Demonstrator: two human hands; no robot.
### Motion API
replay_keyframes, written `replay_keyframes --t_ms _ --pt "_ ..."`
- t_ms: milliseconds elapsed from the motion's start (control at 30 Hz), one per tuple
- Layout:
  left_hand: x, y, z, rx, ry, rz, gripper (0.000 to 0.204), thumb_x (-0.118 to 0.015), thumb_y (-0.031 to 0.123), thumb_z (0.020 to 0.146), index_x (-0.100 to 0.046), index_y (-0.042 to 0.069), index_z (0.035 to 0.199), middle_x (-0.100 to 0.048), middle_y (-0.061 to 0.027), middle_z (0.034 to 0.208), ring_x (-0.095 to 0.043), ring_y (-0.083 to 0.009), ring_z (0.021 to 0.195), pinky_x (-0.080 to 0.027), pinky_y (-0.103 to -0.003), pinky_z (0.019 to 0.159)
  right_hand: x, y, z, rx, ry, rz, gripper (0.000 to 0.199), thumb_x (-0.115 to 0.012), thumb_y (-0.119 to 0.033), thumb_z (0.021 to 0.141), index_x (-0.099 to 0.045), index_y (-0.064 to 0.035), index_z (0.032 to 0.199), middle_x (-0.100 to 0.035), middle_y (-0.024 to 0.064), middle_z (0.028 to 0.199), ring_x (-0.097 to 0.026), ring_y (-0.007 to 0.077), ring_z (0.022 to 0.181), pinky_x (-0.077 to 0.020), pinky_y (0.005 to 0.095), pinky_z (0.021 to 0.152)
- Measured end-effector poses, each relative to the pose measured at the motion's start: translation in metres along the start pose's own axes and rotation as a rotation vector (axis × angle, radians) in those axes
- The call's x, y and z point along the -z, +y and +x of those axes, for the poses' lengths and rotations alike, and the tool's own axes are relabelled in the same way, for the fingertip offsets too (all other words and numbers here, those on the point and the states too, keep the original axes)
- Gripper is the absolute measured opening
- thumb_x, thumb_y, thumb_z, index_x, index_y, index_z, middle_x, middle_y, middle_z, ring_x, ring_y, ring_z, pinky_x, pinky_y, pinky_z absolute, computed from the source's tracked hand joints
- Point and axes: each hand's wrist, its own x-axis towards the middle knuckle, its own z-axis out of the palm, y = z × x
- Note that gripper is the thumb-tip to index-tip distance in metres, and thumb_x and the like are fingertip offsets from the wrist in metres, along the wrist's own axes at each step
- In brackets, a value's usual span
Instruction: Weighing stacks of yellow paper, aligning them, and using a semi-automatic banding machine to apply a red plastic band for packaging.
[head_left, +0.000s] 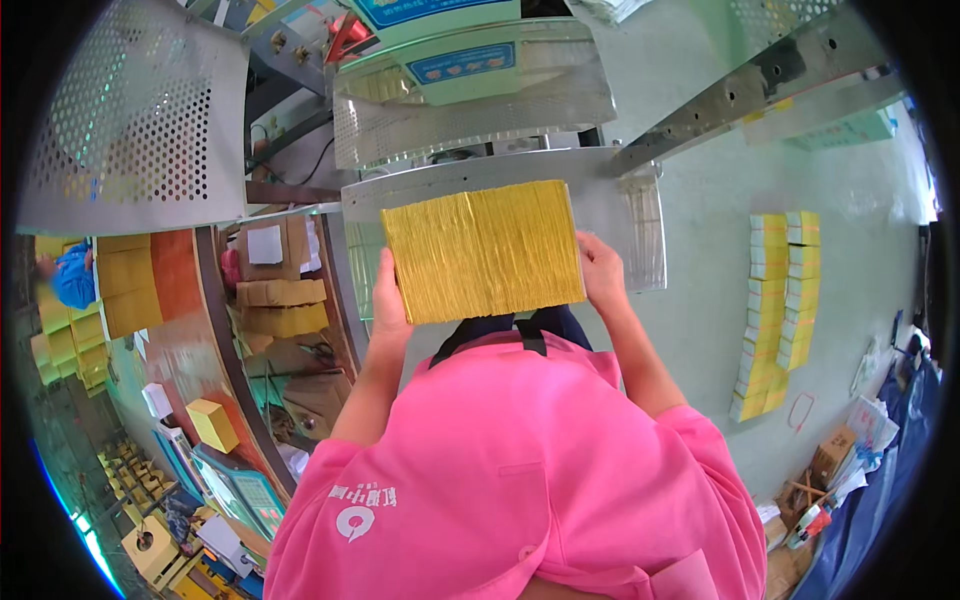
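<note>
I hold a thick block of yellow paper sheets (482, 250) edge-up between both hands, in front of my chest and just below a metal machine tray (620, 205). My left hand (388, 295) presses against the block's left side. My right hand (603, 272) grips its right side, fingers wrapped round the edge. My pink shirt fills the lower middle of the view.
A perforated metal guard (140, 120) and a green machine (450, 60) stand ahead. Cardboard boxes (280, 290) and yellow stacks (125, 285) sit on the left. Rows of yellow packs (780, 310) lie on the floor at right. Someone in blue (72, 275) is at the far left.
</note>
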Motion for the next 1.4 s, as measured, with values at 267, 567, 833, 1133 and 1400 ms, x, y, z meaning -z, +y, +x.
replay_keyframes --t_ms 267,567,833,1133,1400 --pt "0.005 0.005 0.003 -0.037 0.026 -0.013 0.054 -0.037 0.046 0.103 -0.050 0.003 0.133 -0.060 -0.0087 0.122 -0.060 -0.0209 0.110 -0.048 -0.036 0.094 0.002 -0.007 0.002 0.234 0.090 -0.349 0.021 -0.058 -0.014 0.086 -0.068 -0.0104 0.104 -0.066 0.0141 0.086 -0.063 0.0334 0.076 -0.0501 0.0393 0.071" --pt "0.009 0.011 0.019 -0.009 -0.084 -0.013 0.043 -0.043 0.037 0.102 -0.051 0.006 0.132 -0.061 -0.0069 0.119 -0.061 -0.0176 0.106 -0.050 -0.034 0.091 0.006 -0.007 0.005 0.086 -0.032 0.023 0.016 -0.059 -0.014 0.090 -0.069 -0.0051 0.100 -0.068 0.0088 0.089 -0.059 0.0147 0.073 -0.0485 0.0286 0.072" --pt "0.013 0.016 0.018 -0.032 -0.135 0.054 0.043 -0.043 0.034 0.102 -0.049 0.006 0.134 -0.059 -0.0066 0.120 -0.058 -0.0173 0.110 -0.048 -0.033 0.093 0.031 -0.032 -0.009 -0.162 -0.254 0.532 0.048 -0.051 -0.044 0.096 -0.065 -0.0044 0.119 -0.066 0.0063 0.098 -0.058 0.0154 0.087 -0.0481 0.0284 0.076" --pt "0.014 0.015 0.016 -0.039 -0.107 0.087 0.045 -0.042 0.035 0.102 -0.046 0.005 0.136 -0.057 -0.0077 0.125 -0.058 -0.0181 0.111 -0.049 -0.033 0.093 0.043 -0.043 -0.010 -0.051 -0.367 0.196 0.050 -0.055 -0.042 0.093 -0.062 -0.0035 0.124 -0.065 0.0098 0.110 -0.059 0.0178 0.100 -0.0470 0.0296 0.083" --pt "0.014 0.016 0.014 0.114 -0.076 0.114 0.052 -0.044 0.045 0.099 -0.054 0.004 0.129 -0.061 -0.0075 0.121 -0.058 -0.0199 0.111 -0.046 -0.034 0.095 0.043 -0.048 -0.011 -0.052 -0.389 0.229 0.051 -0.056 -0.041 0.092 -0.060 -0.0032 0.126 -0.064 0.0093 0.112 -0.058 0.0191 0.104 -0.0455 0.0315 0.088"
